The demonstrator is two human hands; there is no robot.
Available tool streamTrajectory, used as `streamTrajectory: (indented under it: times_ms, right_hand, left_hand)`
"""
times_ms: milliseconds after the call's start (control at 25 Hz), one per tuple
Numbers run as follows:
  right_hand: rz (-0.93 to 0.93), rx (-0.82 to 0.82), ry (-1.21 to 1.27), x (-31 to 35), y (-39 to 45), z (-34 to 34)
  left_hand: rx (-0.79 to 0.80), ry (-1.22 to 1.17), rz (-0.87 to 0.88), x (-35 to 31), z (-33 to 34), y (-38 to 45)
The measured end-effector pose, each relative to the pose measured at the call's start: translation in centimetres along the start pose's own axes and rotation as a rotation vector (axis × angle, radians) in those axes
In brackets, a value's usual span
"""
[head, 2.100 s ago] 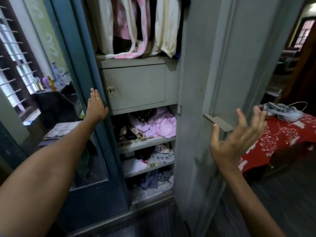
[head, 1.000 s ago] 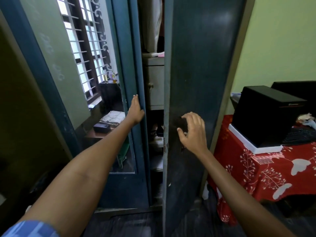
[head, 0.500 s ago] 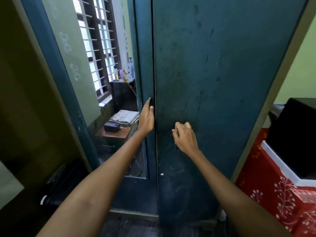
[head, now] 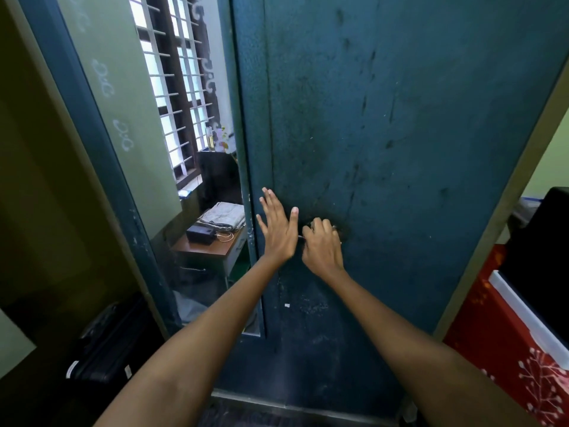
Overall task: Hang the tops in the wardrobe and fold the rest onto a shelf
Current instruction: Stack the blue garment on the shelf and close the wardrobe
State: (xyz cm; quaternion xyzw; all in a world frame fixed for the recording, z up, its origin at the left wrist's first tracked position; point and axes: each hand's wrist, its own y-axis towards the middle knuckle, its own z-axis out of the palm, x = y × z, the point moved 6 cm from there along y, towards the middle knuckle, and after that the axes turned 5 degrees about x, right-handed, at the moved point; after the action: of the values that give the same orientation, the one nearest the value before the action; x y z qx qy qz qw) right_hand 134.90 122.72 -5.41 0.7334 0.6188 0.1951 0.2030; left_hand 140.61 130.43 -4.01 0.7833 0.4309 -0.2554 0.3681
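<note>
Closing up looks like the step in hand: both doors of the wardrobe (head: 400, 149) meet at the seam running down centre frame, so the tops and folded clothes, the task's things, are out of sight behind them. Can't tell from here whether they're hung or shelved.

Hands:
- left hand (head: 277, 229): fingers straight and spread, palm flat against the door edge at the seam, centre frame.
- right hand (head: 321, 245): fingers curled round something small at the lock spot just right of the seam, probably a key or handle. A thin metal bit shows between the two hands; can't tell which it is.

Risks, as I judge them:
- Left fingers lie right on the seam. If the right door shifts while the latch turns, pinch hazard.
- If the left palm eases off before the latch catches, the mirror door (head: 172, 149) at left of frame could swing back open.
- A garment hem caught in the seam would stop the latch seating. No cloth shows in the gap, but the lower seam is dark.
- Forcing a stiff latch could bend the metal bit.
- Red-clothed desk (head: 505, 349) at lower right sits near the right door; the suitcase (head: 101, 349) at lower left is a trip risk when stepping back.
</note>
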Motion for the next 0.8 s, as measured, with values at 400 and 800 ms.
streamTrajectory:
  times_ms: [400, 800]
  right_hand:
    - [-0.142, -0.139, -0.199, -0.5, 2.2, 2.7]
    - [-0.679, 0.034, -0.553, -0.3, 2.8, 3.4]
  left_hand:
    - [-0.082, 0.181, 0.066, 1.6, 1.9, 2.0]
    - [-0.062, 0.192, 0.051, 1.5, 1.5, 1.7]
